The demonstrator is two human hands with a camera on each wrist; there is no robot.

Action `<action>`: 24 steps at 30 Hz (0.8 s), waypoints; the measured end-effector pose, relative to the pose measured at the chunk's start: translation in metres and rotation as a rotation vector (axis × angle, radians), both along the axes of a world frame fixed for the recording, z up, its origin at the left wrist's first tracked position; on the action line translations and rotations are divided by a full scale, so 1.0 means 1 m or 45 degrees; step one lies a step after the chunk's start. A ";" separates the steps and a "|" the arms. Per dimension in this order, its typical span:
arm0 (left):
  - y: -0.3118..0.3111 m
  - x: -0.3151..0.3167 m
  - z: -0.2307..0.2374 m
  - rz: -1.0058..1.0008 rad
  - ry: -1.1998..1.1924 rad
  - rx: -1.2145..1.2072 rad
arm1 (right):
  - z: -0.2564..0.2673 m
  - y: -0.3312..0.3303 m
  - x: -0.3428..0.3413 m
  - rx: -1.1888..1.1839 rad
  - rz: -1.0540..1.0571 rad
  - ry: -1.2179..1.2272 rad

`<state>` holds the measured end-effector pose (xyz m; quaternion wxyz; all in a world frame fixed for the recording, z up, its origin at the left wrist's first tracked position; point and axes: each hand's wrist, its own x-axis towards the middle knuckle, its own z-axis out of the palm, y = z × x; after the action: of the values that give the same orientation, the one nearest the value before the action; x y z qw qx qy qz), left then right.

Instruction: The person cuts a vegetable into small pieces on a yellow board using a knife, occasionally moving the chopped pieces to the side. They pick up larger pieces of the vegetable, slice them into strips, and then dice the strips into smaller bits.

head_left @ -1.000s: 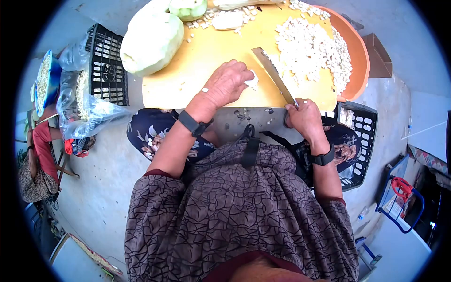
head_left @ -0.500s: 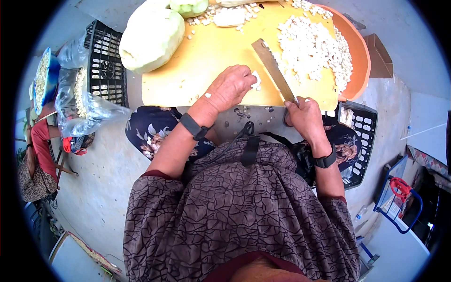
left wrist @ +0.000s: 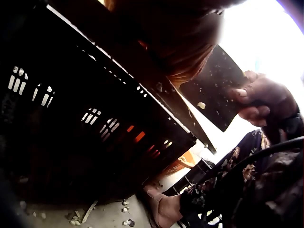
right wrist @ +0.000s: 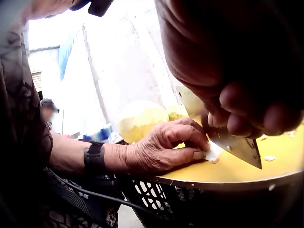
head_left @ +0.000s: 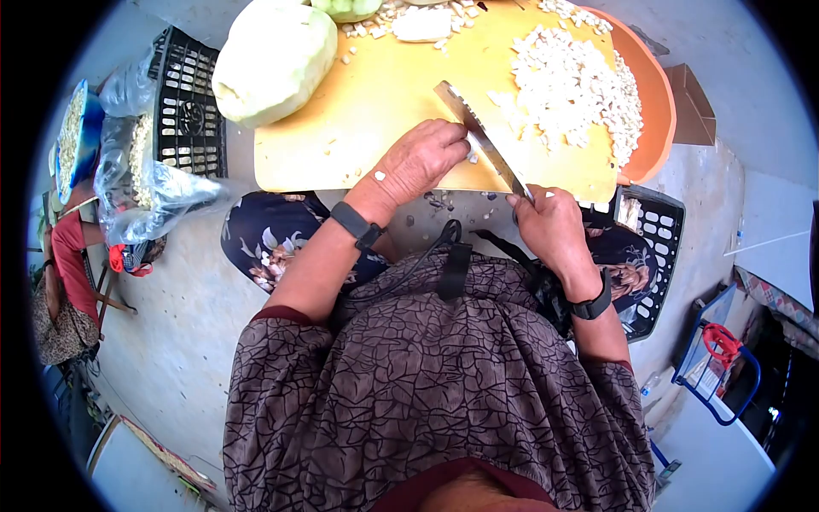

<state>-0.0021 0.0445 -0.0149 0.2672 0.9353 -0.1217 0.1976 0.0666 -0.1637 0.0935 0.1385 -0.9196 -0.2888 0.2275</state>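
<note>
A broad knife [head_left: 484, 136] crosses the near part of the yellow board [head_left: 384, 94], its handle gripped by the right hand [head_left: 554, 229]. Beside the blade, the left hand [head_left: 418, 160] pinches a small white piece [head_left: 473, 157] between thumb and fingers. The right wrist view has the blade [right wrist: 240, 151] against that white piece [right wrist: 213, 152], close to the fingertips of the left hand [right wrist: 166, 147]. In the left wrist view the blade [left wrist: 213, 88] stands in front of the right hand [left wrist: 268, 97]. A white crumb sticks to the left wrist.
Diced white pieces [head_left: 567, 85] lie heaped at the board's right, running into an orange basin [head_left: 653, 111]. A large peeled pale-green gourd [head_left: 277, 64] sits at the left. Black crates [head_left: 189, 115] stand at both sides, with a plastic bag by the left one. Another person sits far left.
The knife's blade has swung left and now lies against the piece at the left hand's fingertips. Both hands keep their holds; the right hand has shifted slightly nearer the body.
</note>
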 end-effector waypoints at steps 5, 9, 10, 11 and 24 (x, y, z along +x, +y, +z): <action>0.000 0.000 -0.005 -0.003 -0.048 0.018 | -0.001 0.000 -0.002 -0.010 0.010 -0.007; -0.001 0.001 -0.006 0.008 -0.072 -0.027 | -0.003 0.002 -0.001 -0.072 0.059 -0.023; 0.000 0.001 -0.007 0.002 -0.071 -0.055 | -0.005 0.003 0.001 -0.090 0.089 -0.041; 0.000 0.001 -0.008 -0.004 -0.068 -0.082 | -0.007 0.005 0.002 -0.098 0.123 -0.057; -0.001 -0.003 -0.003 0.048 -0.109 -0.146 | -0.017 0.023 0.005 -0.029 0.057 -0.083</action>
<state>-0.0054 0.0440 -0.0174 0.3113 0.9112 -0.1039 0.2491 0.0718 -0.1412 0.0769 0.1135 -0.9213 -0.3111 0.2038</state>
